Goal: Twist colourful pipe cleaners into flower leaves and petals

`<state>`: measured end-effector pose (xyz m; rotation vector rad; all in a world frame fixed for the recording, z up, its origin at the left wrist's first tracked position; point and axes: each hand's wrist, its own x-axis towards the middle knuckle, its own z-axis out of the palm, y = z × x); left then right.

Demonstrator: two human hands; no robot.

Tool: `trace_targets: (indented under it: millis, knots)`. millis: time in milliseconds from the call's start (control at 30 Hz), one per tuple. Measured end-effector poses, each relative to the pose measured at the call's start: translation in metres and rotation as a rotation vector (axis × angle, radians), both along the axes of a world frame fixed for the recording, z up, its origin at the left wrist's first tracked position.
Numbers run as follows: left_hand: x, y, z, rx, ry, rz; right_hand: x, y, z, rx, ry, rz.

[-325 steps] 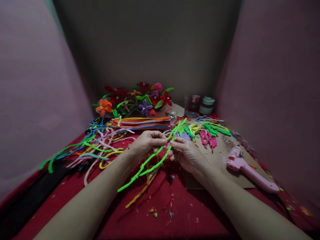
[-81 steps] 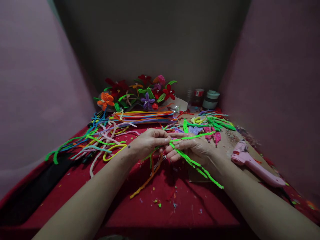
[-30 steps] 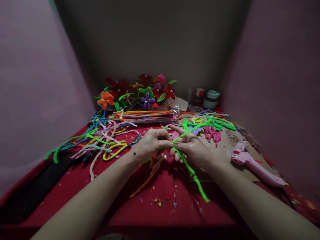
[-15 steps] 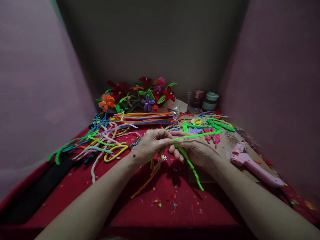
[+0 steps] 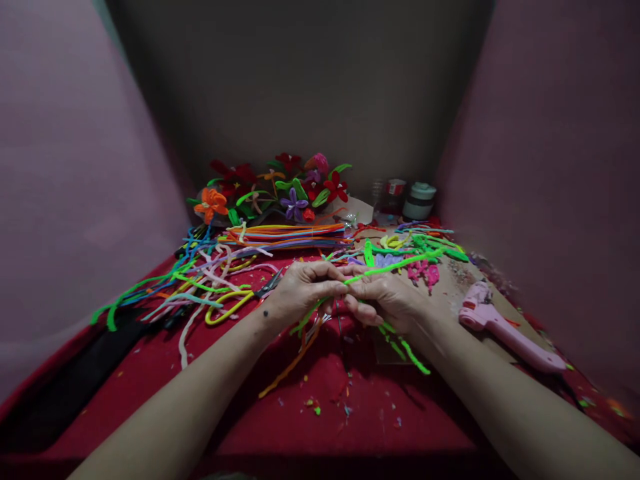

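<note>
Pinching from both sides, the two hands meet over the middle of the table in the head view, the only view there is. The left hand (image 5: 307,290) has its thumb and forefinger together on the bright green fuzzy strands (image 5: 400,264), clamping them close to the right fingertips. The right hand (image 5: 383,297) grips the same spot with its thumb, its other fingers curled underneath.

From that grip one green length slants up and to the right, passing above the brown cardboard (image 5: 453,293); more green ends come out below the right hand, and a short piece shows under the left.

Half a second ago the lower part hung in plain sight as a single line. Now the right fingers cover its upper stretch and its ends (image 5: 417,363) splay apart, while the upper length tips a little higher. This suggests the strands are being turned at the pinch; whether they are wound together there cannot be told, since the fingers hide it.

Scissors (image 5: 260,291) with yellow handles lie just beside the left wrist, as they did then. An orange strand (image 5: 287,373) rests below the hands on the red cloth (image 5: 360,427), and a pink glue gun (image 5: 507,335) lies beyond the right forearm.
</note>
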<state>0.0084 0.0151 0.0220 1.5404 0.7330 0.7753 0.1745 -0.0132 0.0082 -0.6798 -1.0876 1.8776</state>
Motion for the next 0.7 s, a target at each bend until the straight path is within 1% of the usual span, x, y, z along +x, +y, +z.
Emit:
trace_targets:
  millis: [167,300,367,500,633,700]
  knots:
    - [0.0,-0.003,0.003,-0.064,-0.026,-0.034,0.004,0.004,-0.006,0.067,0.039,0.063]
    - [0.0,-0.001,0.001,-0.067,0.014,0.004,0.002,0.002,-0.004,0.078,0.01,0.066]
    - [0.001,0.001,-0.002,-0.064,0.014,0.035,-0.002,0.0,-0.002,0.092,-0.04,0.003]
    - [0.001,0.005,-0.005,-0.101,0.003,0.056,-0.01,-0.002,0.0,0.107,-0.163,-0.223]
    - [-0.002,0.007,-0.002,-0.204,-0.033,-0.027,-0.011,0.001,-0.002,0.128,-0.263,-0.386]
    - [-0.003,0.008,-0.001,-0.235,-0.043,-0.068,-0.01,0.001,-0.003,0.108,-0.27,-0.402]
